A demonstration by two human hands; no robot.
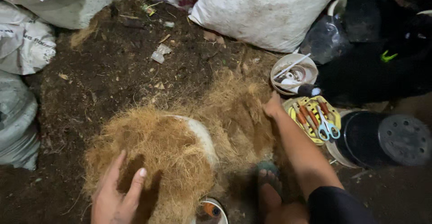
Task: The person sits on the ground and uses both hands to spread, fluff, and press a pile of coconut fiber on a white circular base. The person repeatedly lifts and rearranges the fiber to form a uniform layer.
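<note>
My left hand (114,197) lies flat with fingers spread on a heap of brown coconut fibre (157,156) that fills a white bowl (204,136). More fibre (238,111) spreads over the dark soil to the right. My right hand (273,106) reaches forward into that fibre near a yellow tray; its fingers are buried, so what it grips is hidden. My sandalled foot (269,183) rests below the fibre.
A yellow tray (310,102) holds blue-handled scissors (327,127) and orange-handled tools. A white bowl of odds and ends (293,73) sits behind it. Black pots (382,138) stand at right. White sacks (265,12) and grey sacks (18,116) ring the soil patch (117,66).
</note>
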